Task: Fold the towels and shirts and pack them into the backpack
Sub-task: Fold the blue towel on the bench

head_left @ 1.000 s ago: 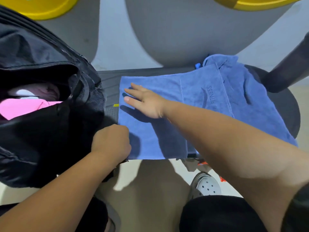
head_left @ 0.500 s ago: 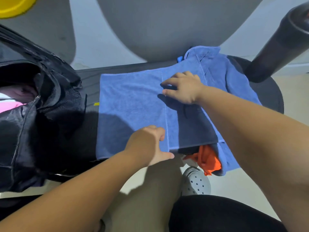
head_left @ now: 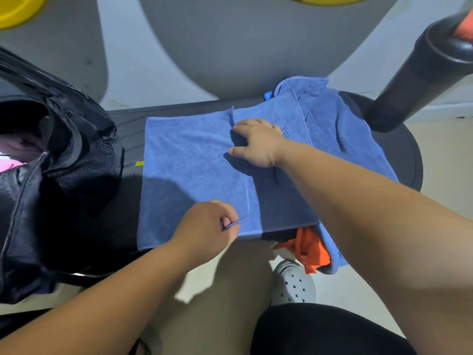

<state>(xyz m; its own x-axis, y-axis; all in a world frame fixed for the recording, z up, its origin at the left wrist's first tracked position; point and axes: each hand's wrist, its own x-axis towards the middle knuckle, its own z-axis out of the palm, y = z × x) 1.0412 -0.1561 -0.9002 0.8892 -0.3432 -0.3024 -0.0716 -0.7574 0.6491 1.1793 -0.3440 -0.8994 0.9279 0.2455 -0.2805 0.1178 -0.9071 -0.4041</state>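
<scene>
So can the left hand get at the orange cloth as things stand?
Probably not directly. The orange cloth sits under the blue towel at its near right corner, with the right arm crossing above it, and the left hand is pinching the towel's edge.

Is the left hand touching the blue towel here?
Touching. The head view shows the left hand pinching the blue towel at its near edge.

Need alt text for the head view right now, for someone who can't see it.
Both hands work a blue towel on a dark bench: the left hand pinches its near edge, the right hand grips its far edge. An open black backpack sits at left.
</scene>
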